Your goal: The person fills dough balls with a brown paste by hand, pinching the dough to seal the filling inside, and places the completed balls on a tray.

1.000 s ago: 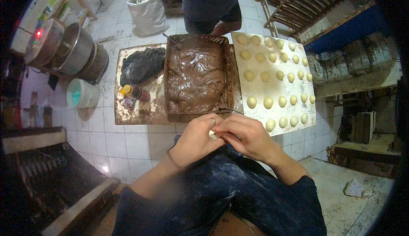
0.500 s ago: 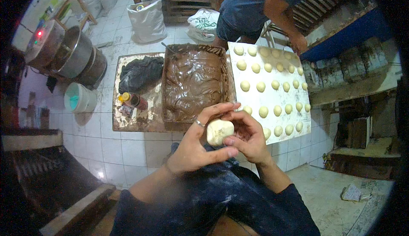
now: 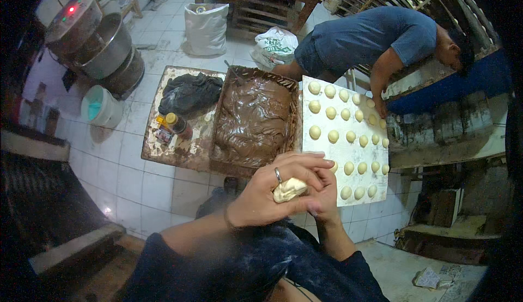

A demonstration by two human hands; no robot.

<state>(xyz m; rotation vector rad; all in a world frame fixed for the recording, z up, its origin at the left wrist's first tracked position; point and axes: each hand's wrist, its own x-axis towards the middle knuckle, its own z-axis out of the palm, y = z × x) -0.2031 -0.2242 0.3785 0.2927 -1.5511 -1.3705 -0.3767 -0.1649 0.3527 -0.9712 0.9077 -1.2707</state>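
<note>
Between my two hands is a lump of pale dough (image 3: 290, 190), squeezed and creased on its visible side. My left hand (image 3: 261, 193), with a ring on one finger, curls round it from the left. From the right, my right hand (image 3: 327, 198) cups it, its fingers partly hidden behind the left ones. Just beyond them stands a tray of glossy brown paste (image 3: 253, 119). To the right of the tray, a white board (image 3: 321, 157) bears rows of round dough balls (image 3: 348, 168).
A dark cloth (image 3: 190, 92) and small bottles (image 3: 175, 122) lie left of the tray. Across the board, another person (image 3: 365, 38) bends over, one hand at its far right edge. A bucket (image 3: 103, 108) and a machine with a metal bowl (image 3: 109, 46) stand at the left.
My hands have closed further round the dough, which now looks squeezed and folded. The view has shifted, and more of the other person shows, bent over beside the board.
</note>
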